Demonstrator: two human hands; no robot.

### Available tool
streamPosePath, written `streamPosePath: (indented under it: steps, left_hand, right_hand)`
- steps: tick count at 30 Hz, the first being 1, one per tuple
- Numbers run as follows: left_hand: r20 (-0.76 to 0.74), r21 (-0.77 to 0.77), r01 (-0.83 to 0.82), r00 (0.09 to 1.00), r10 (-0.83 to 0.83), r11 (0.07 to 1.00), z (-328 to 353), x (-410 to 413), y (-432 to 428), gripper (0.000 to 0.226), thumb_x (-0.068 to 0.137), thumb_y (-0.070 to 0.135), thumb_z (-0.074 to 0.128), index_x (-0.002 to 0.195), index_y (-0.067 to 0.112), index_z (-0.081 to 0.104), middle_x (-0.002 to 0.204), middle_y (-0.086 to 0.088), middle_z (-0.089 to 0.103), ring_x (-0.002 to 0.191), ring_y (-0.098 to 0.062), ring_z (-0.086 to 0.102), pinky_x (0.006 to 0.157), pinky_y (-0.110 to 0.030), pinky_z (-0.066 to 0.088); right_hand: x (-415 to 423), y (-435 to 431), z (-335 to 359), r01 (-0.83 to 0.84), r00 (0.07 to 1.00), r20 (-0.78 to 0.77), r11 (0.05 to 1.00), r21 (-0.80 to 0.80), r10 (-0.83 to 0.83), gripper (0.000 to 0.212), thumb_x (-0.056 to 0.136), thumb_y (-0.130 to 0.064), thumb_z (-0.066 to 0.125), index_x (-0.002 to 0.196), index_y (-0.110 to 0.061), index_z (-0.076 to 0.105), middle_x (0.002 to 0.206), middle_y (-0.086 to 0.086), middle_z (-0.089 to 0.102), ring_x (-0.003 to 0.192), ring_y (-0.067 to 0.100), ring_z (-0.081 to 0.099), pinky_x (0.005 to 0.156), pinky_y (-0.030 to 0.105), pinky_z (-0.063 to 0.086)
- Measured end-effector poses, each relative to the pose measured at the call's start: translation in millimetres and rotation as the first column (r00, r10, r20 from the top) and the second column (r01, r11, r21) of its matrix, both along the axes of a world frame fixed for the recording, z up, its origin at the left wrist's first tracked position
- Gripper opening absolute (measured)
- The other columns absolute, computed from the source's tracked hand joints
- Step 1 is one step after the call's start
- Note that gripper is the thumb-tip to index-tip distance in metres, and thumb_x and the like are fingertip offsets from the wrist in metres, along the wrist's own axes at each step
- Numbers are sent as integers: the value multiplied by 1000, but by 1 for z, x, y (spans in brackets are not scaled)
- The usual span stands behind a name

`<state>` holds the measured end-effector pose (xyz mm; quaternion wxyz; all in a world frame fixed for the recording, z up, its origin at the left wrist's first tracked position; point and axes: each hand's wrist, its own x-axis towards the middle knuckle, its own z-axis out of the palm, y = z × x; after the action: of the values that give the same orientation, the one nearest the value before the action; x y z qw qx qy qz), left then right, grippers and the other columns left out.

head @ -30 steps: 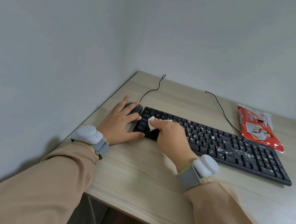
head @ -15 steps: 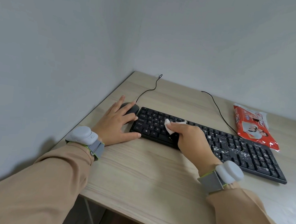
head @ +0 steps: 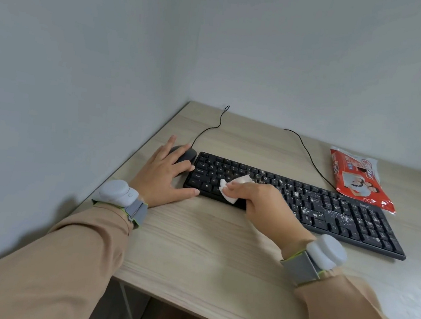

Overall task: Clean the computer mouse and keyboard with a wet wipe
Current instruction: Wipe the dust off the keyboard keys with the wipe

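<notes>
White specks (head: 310,212) litter the middle and right of the black keyboard (head: 353,226), while the keys at its left end look mostly clean. Your right hand (head: 259,201) pinches the crumpled wet wipe (head: 235,188) in curled fingers and presses it on the keys left of centre. Your left hand (head: 163,175) holds nothing. Its fingers lie spread wide over the dark mouse (head: 186,154) just beside the keyboard's left end, and its thumb rests against the near left corner.

The main risk, as I judge it, is that a rightward sweep drives the specks down between the keys instead of lifting them. The damp wipe may also smear them into paste. The wad is bunched small, so it will likely load up fast, and you may need a fresh fold. If you press hard, the keyboard could slide on the wooden desk (head: 207,252), since only your thumb braces it. A careless stroke could scatter the specks toward the red wipe pack (head: 360,179) near the far right end. I cannot tell whether the mouse has been wiped, so don't skip it.
</notes>
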<state>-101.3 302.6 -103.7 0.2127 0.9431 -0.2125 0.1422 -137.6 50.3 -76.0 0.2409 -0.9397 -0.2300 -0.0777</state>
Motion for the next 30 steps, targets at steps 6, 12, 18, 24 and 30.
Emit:
streamPosePath:
  steps: [6, 12, 18, 24, 30]
  left_hand:
    - [-10, 18, 2, 1000, -2, 1000, 2, -1, -1, 53, 78, 59, 64, 116, 23, 59, 160, 4, 15, 146, -16, -17, 118, -38, 1]
    - [-10, 5, -5, 1000, 5, 1000, 2, -1, -2, 50, 78, 55, 67, 115, 23, 60, 159, 4, 16, 147, -17, -16, 118, -40, 1]
    - [3, 1, 3, 1000, -3, 1000, 0, 1, -1, 51, 77, 57, 67, 114, 22, 60, 159, 4, 16, 147, -17, -16, 118, -40, 1]
    - [32, 11, 9, 999, -10, 1000, -1, 2, -1, 50, 76, 56, 68, 111, 20, 61, 159, 2, 18, 147, -18, -15, 117, -38, 1]
    - [50, 130, -55, 998, 49, 990, 3, 3, -13, 74, 63, 83, 50, 107, 23, 52, 159, 3, 19, 147, -16, -14, 119, -41, -7]
  right_hand:
    - [10, -7, -4, 145, 988, 48, 989, 15, -145, 55, 83, 12, 41, 120, -20, 65, 128, -2, 63, 124, 10, 54, 110, 17, 32]
    - [14, 33, -6, 145, 989, 0, 978, 151, -146, 48, 87, 11, 40, 117, -15, 66, 126, 1, 63, 126, 10, 51, 104, 5, 22]
    - [6, 17, -1, 5, 1000, -10, 998, 55, -4, 55, 82, 16, 38, 117, -16, 66, 128, 0, 62, 126, 10, 52, 114, 18, 27]
    - [12, -4, 0, 65, 997, 36, 997, -52, -63, 59, 81, 16, 40, 122, -19, 63, 131, -2, 60, 126, 11, 52, 114, 20, 29]
    - [43, 1, 10, 243, 970, -8, 966, 91, -243, 31, 92, -5, 52, 116, -19, 67, 122, 4, 67, 111, 21, 62, 94, 29, 51]
